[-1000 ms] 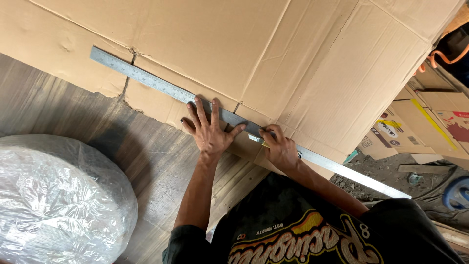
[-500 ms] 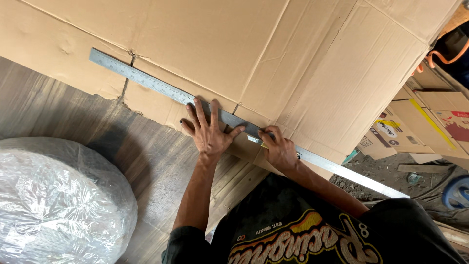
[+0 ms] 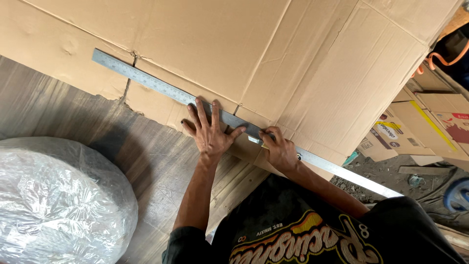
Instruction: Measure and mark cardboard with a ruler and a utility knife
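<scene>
Flattened cardboard sheet [image 3: 273,58] covers most of the wooden surface [image 3: 73,117], its lower edge ragged on the left. Big clear-plastic-wrapped bundle [image 3: 53,200] sits on the surface lower left, well apart from the hands. Pile of printed cardboard boxes [image 3: 415,132] off the right edge, orange hose [image 3: 439,61] above them, blue wheel [image 3: 459,193] at far right. Long steel ruler [image 3: 161,88] lies diagonally on the sheet near its lower edge, right end overhanging. Left hand [image 3: 211,134] flat, fingers spread, pinning the ruler. Right hand [image 3: 281,149] just beside it, fingers curled round a small light-coloured tool [image 3: 255,140] against the ruler edge; hand hides most of the tool, type unclear.
</scene>
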